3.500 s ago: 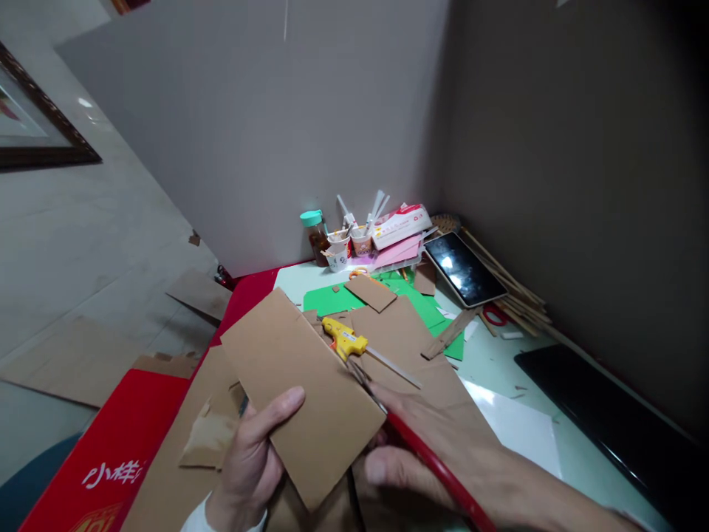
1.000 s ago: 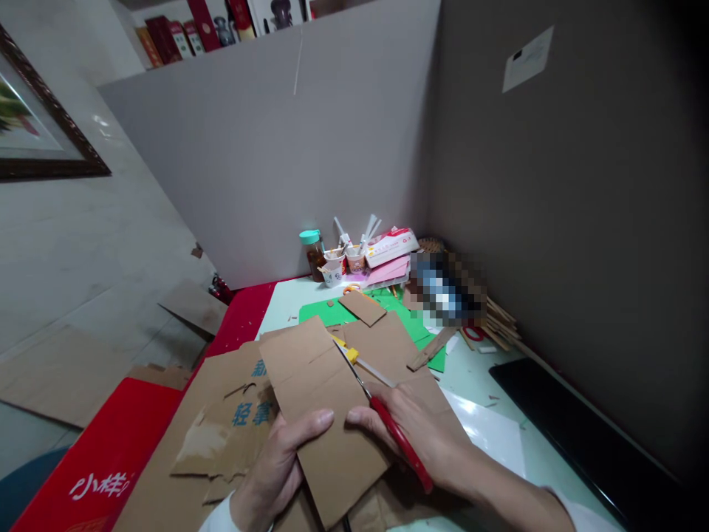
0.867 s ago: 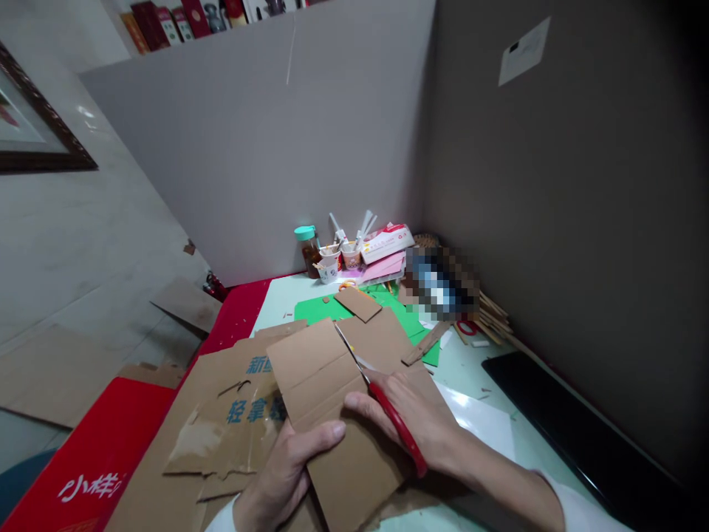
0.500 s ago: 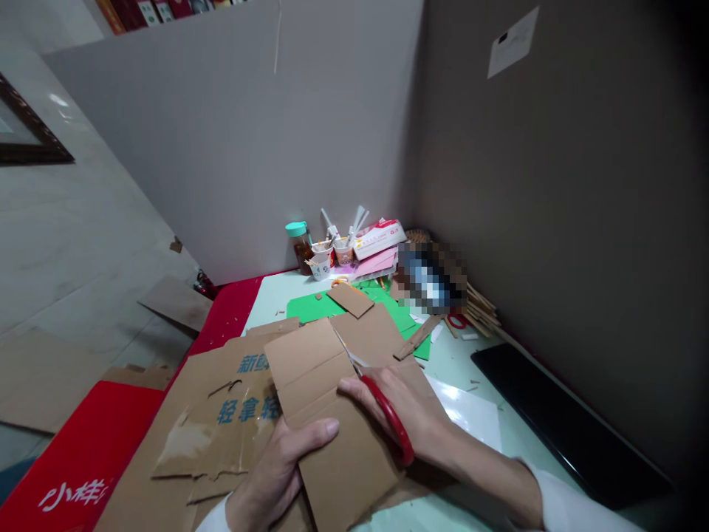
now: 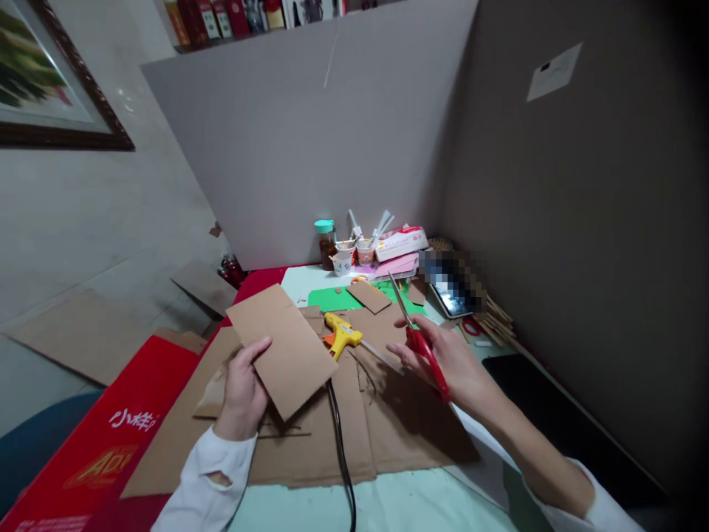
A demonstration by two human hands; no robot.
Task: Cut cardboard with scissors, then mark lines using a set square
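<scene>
My left hand (image 5: 241,386) holds a brown cardboard rectangle (image 5: 280,347) up by its near left edge, thumb on top. To the right, my right hand (image 5: 443,360) grips red-handled scissors (image 5: 416,332) with the blades pointing up and away, apart from the cardboard. Between the hands a yellow glue gun (image 5: 342,334) lies on larger cardboard sheets (image 5: 388,414), its black cord (image 5: 339,451) running toward me.
At the back stand a teal-capped bottle (image 5: 326,241), paper cups (image 5: 350,256) with sticks, a pink-and-white box (image 5: 399,241), green paper (image 5: 332,298) and wooden sticks (image 5: 497,319). A red carton (image 5: 105,443) sits left, a black slab (image 5: 559,414) right. Grey panels wall the table.
The scissors have come off the cardboard and swung up to the right. My left hand has lifted the cut piece away to the left, which uncovers the glue gun.
</scene>
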